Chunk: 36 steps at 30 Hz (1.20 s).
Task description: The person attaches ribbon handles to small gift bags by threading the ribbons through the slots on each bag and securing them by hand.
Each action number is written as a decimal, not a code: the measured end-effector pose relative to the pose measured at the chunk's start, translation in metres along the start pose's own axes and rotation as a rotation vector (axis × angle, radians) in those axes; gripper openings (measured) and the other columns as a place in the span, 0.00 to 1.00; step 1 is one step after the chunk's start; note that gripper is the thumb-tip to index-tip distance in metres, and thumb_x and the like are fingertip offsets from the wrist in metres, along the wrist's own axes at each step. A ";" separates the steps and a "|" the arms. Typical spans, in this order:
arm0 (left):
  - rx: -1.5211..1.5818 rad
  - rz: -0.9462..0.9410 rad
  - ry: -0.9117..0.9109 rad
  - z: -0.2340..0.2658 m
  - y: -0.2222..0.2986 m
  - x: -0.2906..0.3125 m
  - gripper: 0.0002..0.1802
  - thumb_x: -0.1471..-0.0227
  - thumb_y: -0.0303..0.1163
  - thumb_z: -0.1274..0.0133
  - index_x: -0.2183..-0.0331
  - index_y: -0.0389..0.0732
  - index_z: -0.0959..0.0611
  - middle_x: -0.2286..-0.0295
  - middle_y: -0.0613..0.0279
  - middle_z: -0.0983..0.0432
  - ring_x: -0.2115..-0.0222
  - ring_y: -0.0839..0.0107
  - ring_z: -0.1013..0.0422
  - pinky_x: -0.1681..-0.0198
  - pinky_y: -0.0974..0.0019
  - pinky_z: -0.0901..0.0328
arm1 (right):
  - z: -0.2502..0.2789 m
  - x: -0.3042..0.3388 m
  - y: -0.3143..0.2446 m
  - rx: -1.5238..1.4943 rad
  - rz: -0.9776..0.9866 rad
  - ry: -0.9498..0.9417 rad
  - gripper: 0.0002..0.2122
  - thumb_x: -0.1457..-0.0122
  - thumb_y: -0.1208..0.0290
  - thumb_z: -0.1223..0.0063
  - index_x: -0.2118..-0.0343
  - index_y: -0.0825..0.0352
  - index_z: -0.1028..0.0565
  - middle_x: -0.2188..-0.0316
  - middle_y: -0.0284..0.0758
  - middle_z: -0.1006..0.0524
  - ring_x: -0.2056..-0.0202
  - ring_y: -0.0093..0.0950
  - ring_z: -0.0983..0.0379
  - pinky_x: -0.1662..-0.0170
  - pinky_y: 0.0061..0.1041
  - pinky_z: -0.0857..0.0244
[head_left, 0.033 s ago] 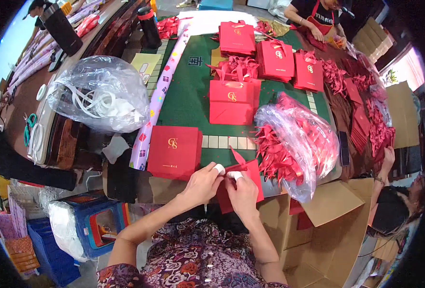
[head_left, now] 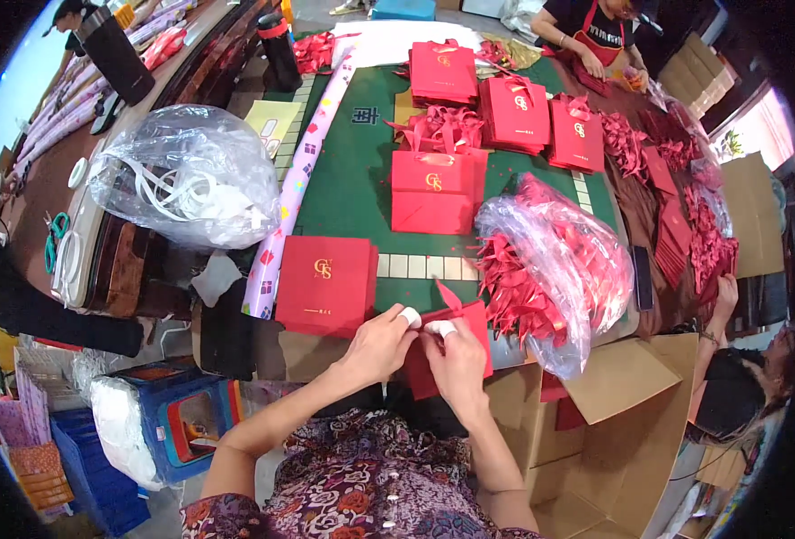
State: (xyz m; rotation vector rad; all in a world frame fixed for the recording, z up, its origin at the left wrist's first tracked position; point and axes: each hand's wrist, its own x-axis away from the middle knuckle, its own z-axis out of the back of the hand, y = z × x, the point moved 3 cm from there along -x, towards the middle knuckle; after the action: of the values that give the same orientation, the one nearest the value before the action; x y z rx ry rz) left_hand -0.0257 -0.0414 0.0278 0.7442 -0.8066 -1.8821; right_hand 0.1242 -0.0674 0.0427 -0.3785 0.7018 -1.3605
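We log: left hand [head_left: 375, 349], right hand [head_left: 456, 366], both pinching one red bag [head_left: 478, 328]; ribbon [head_left: 448, 295], raised; barely any change, so seemingly mid-step.

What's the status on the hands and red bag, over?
Left hand, right hand: close together at upper edge of red bag; exact grip hidden. Ribbon-filled plastic bag close on right, covering neither hand.

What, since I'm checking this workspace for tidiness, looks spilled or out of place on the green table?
Mainly the red ribbons right of the right hand: they spill in a tangle from a clear plastic bag, unlike the stacked red paper bags beyond. Nothing looks clearly damaged.
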 end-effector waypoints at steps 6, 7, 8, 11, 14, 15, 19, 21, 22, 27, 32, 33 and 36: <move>-0.015 -0.144 -0.036 0.005 0.007 0.000 0.08 0.49 0.25 0.44 0.65 0.35 0.23 0.69 0.49 0.29 0.69 0.46 0.28 0.67 0.51 0.31 | 0.031 -0.029 0.003 0.057 0.109 -0.065 0.07 0.47 0.70 0.38 0.69 0.69 0.20 0.70 0.40 0.25 0.67 0.40 0.27 0.64 0.37 0.34; -0.021 -0.218 -0.045 0.005 0.011 0.000 0.08 0.49 0.25 0.44 0.66 0.34 0.23 0.69 0.50 0.29 0.68 0.48 0.28 0.67 0.52 0.31 | 0.027 -0.031 0.011 0.068 0.142 -0.184 0.09 0.46 0.68 0.39 0.71 0.70 0.21 0.71 0.40 0.26 0.68 0.40 0.29 0.64 0.39 0.35; -0.017 -0.228 -0.048 0.005 0.013 0.000 0.08 0.49 0.25 0.44 0.66 0.34 0.23 0.69 0.50 0.29 0.68 0.48 0.28 0.67 0.52 0.31 | 0.022 -0.031 0.027 0.015 0.046 -0.295 0.12 0.45 0.63 0.40 0.71 0.69 0.20 0.72 0.40 0.26 0.68 0.40 0.28 0.65 0.39 0.35; -0.085 -0.280 -0.057 0.005 0.013 0.002 0.07 0.49 0.24 0.44 0.66 0.33 0.23 0.69 0.50 0.29 0.68 0.50 0.28 0.67 0.53 0.31 | 0.026 -0.047 0.034 -0.186 -0.064 -0.601 0.13 0.45 0.60 0.39 0.70 0.67 0.18 0.73 0.41 0.27 0.69 0.41 0.27 0.65 0.38 0.35; -0.099 -0.309 -0.041 0.007 0.016 0.003 0.07 0.49 0.22 0.45 0.66 0.33 0.23 0.69 0.50 0.30 0.67 0.49 0.29 0.66 0.53 0.31 | 0.014 -0.047 0.052 -0.309 -0.009 -0.588 0.12 0.47 0.62 0.36 0.69 0.66 0.18 0.74 0.37 0.26 0.70 0.33 0.26 0.65 0.31 0.34; -0.109 -0.323 -0.062 0.008 0.016 0.003 0.07 0.50 0.22 0.45 0.66 0.33 0.23 0.69 0.50 0.29 0.67 0.49 0.29 0.66 0.53 0.31 | 0.012 -0.047 0.054 -0.360 -0.030 -0.591 0.11 0.47 0.64 0.35 0.70 0.67 0.18 0.75 0.35 0.24 0.71 0.29 0.25 0.66 0.29 0.34; -0.134 -0.343 -0.056 0.005 0.016 0.002 0.08 0.52 0.21 0.46 0.66 0.33 0.23 0.69 0.50 0.29 0.66 0.49 0.29 0.65 0.53 0.31 | -0.002 -0.048 0.062 -0.445 -0.340 -0.757 0.08 0.48 0.72 0.34 0.71 0.71 0.20 0.72 0.27 0.24 0.71 0.18 0.29 0.68 0.22 0.36; -0.125 -0.312 -0.070 0.002 0.012 0.000 0.07 0.51 0.21 0.46 0.66 0.33 0.23 0.69 0.50 0.29 0.66 0.50 0.29 0.65 0.53 0.31 | -0.011 -0.044 0.065 -0.587 -0.394 -0.577 0.09 0.50 0.69 0.34 0.71 0.70 0.18 0.77 0.33 0.19 0.75 0.21 0.26 0.68 0.25 0.32; -0.120 -0.275 -0.080 0.002 0.011 -0.001 0.07 0.51 0.21 0.46 0.66 0.34 0.23 0.69 0.50 0.29 0.66 0.50 0.29 0.64 0.52 0.31 | -0.016 -0.043 0.069 -0.525 -0.349 -0.503 0.10 0.51 0.67 0.33 0.73 0.69 0.18 0.76 0.34 0.20 0.74 0.22 0.25 0.67 0.25 0.32; -0.147 -0.202 -0.075 0.012 0.002 -0.011 0.06 0.50 0.23 0.46 0.66 0.35 0.23 0.69 0.50 0.28 0.65 0.50 0.29 0.61 0.52 0.32 | -0.033 -0.045 0.058 -0.430 -0.346 -0.402 0.06 0.48 0.73 0.36 0.71 0.71 0.18 0.74 0.33 0.21 0.70 0.19 0.26 0.66 0.23 0.33; 0.011 -0.135 -0.106 0.002 -0.003 -0.006 0.07 0.50 0.24 0.43 0.67 0.37 0.24 0.71 0.51 0.27 0.67 0.49 0.28 0.63 0.52 0.32 | -0.030 -0.062 0.078 -0.481 -0.421 -0.133 0.11 0.48 0.65 0.36 0.70 0.69 0.18 0.74 0.40 0.19 0.72 0.29 0.22 0.66 0.27 0.30; 0.004 -0.150 -0.053 0.001 -0.005 -0.007 0.07 0.50 0.24 0.44 0.67 0.36 0.24 0.71 0.51 0.27 0.66 0.49 0.28 0.63 0.52 0.32 | -0.027 -0.064 0.077 -0.420 -0.349 -0.131 0.11 0.47 0.65 0.37 0.69 0.69 0.18 0.74 0.41 0.20 0.73 0.32 0.22 0.66 0.29 0.30; -0.060 -0.133 -0.065 0.005 -0.011 -0.014 0.07 0.50 0.24 0.44 0.67 0.36 0.24 0.70 0.50 0.27 0.66 0.48 0.28 0.63 0.52 0.32 | -0.008 -0.071 0.067 -0.243 -0.226 -0.049 0.10 0.44 0.65 0.39 0.67 0.68 0.18 0.74 0.44 0.21 0.73 0.37 0.22 0.68 0.34 0.31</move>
State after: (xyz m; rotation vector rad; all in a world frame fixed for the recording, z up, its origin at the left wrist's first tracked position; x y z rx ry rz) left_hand -0.0297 -0.0234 0.0249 0.7179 -0.7526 -2.0498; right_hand 0.1660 0.0160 0.0116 -0.6998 0.8049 -1.4766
